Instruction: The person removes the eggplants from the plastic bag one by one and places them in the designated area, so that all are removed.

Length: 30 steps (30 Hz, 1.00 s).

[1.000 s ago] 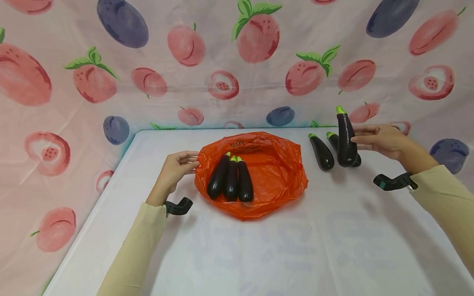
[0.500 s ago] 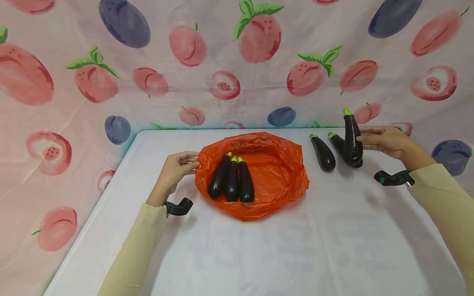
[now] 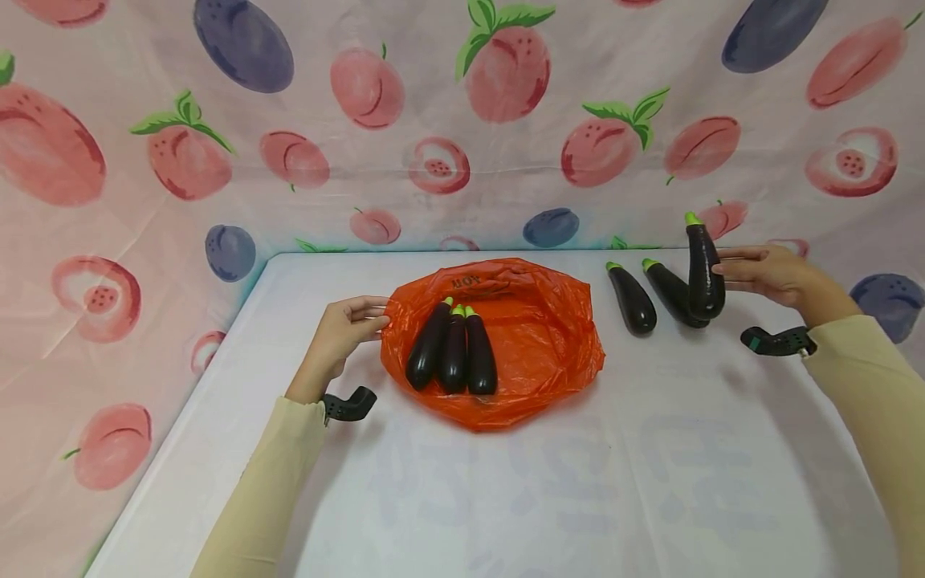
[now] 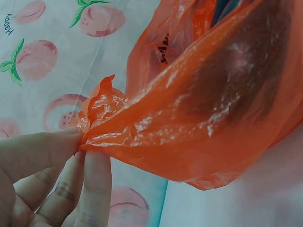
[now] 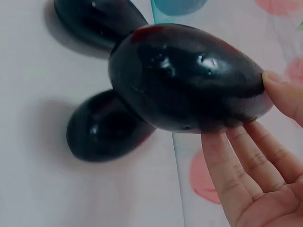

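Behind everything hangs a fruit-printed cloth, where the left wrist view lets me read "Happy" set sideways. Before it stands the white-covered table, its faint bluish marks too pale to read. The orange-red plastic bag lies mouth open at the table's middle; dark lettering on its far inner wall seems to be a reversed "YOU", the rest creased. Inside, to the left, three eggplants lie side by side, green stem ends away from me, fat ends towards me. To the bag's right, two eggplants lie on the table, stems pointing away and slightly left. Over the farther-right one I hold another eggplant, long axis nearly upright in the head view, stem up, blunt end down; whether those two touch, I can't tell. My right grip pinches it between thumb and fingers. My left grip pinches the bag's gathered left edge.
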Motion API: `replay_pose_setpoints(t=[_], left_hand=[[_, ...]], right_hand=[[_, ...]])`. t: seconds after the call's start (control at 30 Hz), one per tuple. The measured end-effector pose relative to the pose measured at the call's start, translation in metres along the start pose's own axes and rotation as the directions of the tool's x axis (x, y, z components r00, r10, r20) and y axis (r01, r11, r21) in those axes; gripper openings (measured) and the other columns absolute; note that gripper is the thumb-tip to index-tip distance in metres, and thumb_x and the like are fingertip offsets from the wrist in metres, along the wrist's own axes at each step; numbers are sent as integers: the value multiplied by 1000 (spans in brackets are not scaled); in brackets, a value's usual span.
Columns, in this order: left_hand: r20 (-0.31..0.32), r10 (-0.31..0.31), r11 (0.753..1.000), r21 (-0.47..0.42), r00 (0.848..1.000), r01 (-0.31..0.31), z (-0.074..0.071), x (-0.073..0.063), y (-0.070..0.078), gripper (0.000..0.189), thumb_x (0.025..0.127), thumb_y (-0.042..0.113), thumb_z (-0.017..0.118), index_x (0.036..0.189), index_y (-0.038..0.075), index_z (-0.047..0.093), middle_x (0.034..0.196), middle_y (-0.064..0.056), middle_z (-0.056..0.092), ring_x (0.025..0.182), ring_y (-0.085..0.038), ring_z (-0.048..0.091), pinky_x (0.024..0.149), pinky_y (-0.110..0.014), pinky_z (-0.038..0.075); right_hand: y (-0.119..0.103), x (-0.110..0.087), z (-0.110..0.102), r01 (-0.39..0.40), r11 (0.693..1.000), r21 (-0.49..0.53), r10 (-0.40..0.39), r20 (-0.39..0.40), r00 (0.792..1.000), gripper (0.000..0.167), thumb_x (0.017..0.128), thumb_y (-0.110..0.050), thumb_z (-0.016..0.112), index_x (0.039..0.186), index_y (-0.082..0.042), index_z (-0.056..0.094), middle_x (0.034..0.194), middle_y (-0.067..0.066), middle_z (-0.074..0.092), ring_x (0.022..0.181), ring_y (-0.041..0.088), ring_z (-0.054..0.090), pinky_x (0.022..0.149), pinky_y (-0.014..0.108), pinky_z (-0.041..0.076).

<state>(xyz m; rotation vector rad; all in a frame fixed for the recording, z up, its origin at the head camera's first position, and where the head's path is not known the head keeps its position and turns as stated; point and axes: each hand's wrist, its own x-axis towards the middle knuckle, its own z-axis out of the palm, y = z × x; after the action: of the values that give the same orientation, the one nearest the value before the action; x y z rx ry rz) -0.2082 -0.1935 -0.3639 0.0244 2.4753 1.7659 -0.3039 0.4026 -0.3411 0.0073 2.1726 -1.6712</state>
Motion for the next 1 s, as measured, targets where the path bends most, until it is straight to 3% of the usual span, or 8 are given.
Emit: replay_pose_setpoints(t=[0.33,0.8,1.0], left_hand=[[-1,-11,1000,7,1000,11,0,1,0,35,91,11,60,124,0,58,117,-23,62,82,-5,65,82,-31,57],[-14,-18,1000,-1,1000,18,1,1,1,35,91,10,61,124,0,59,115,-21,64,83,-5,65,78,-25,57],[-6,-21,1000,3,1000,21,1,0,1,35,91,11,60,124,0,58,116,-22,63,83,-5,65,80,-27,57]], right_hand=[[9,-4,-20,8,999,-48,-8,-6,1000,32,96,-13,52,86,-41,67,91,-27,62,86,-7,61,73,15,54],[18,-6,-30,-77,970,-230,55,-98,994,21,88,-30,65,78,-48,59,82,-33,57,79,-12,57,74,15,54],[21,-7,-32,-99,976,-196,75,-129,989,27,88,-24,66,73,-46,62,78,-32,59,76,-10,60,72,13,54]])
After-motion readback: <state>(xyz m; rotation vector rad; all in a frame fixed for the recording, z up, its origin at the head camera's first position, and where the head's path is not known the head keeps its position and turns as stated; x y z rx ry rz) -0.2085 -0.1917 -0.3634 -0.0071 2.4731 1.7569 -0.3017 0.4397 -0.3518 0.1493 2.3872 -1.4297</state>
